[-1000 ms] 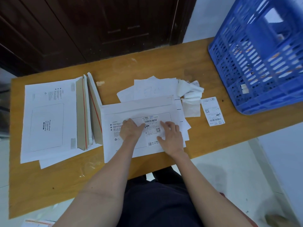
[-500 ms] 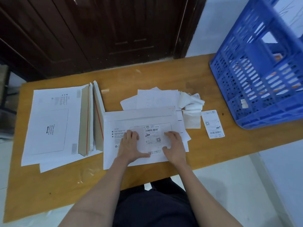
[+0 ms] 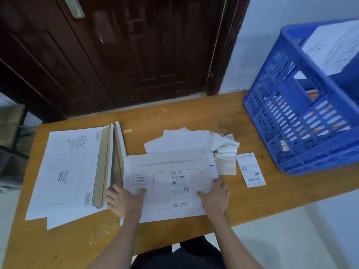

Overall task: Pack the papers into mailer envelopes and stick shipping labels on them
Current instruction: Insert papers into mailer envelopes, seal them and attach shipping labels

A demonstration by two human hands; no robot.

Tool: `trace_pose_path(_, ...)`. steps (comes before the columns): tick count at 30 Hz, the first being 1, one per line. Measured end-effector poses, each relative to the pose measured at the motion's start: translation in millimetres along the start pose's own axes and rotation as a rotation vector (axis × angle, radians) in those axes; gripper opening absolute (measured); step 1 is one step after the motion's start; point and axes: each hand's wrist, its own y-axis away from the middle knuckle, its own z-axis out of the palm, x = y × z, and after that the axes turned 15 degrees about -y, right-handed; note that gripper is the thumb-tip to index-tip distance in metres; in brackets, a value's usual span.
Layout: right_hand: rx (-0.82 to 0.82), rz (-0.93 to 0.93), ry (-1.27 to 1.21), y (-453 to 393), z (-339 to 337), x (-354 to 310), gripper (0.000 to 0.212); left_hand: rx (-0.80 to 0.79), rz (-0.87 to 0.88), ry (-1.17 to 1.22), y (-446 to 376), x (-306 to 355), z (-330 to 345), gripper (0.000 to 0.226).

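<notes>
So the mailer envelope [image 3: 167,189] lies flat mid-tabletop, near the front edge, with a shipping label [image 3: 179,188] stuck inside its printed box. Left hand [image 3: 124,201] rests on the envelope's left end, fingers spread and flat; right hand [image 3: 214,195] lies at the right edge, fingers look relaxed, though I can't quite tell if the tips curl under the edge. Just left, touching it, sits a stack of empty mailers [image 3: 75,171] with flaps up. Behind are loose papers [image 3: 184,140] and crumpled label backing [image 3: 225,150]. A spare label [image 3: 250,169] lies to the right, apart. The blue crate [image 3: 303,117] crowds the far right corner. Bare tabletop [image 3: 64,243] is open at front left.
</notes>
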Motion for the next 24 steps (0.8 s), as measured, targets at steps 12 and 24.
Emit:
trace_pose_path(12, -0.450, 0.207, -0.784, -40, -49, -28, 0.023, 0.031, 0.616, 0.129, 28, 72, -36, 0.042)
trace_pose_path(24, -0.767, 0.368, -1.435, -47, -67, -21, 0.050, -0.232, 0.876, -0.286, 106, 183, -98, 0.063)
